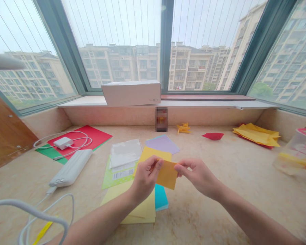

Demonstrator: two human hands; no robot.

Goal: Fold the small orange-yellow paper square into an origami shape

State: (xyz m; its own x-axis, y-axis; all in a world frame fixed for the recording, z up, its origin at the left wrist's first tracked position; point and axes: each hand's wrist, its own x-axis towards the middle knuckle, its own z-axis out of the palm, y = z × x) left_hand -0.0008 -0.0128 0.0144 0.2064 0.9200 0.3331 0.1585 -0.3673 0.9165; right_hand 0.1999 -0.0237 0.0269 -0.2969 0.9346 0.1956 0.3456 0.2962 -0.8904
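Observation:
Both my hands hold up a small folded piece of orange-yellow paper above the counter. My left hand pinches its left upper edge between thumb and fingers. At the right edge, my right hand grips it the same way. Behind and below lies a flat yellow sheet, partly covered by my left hand. Pale yellow sheets and a stack of blue paper lie under my left forearm and hand. A purple sheet rests farther back.
Left stand a white power strip with cables, a white charger and red paper. Clear plastic sleeves lie near the middle. At the back are an orange folded paper figure, a red folded piece, yellow papers and, right, a clear container.

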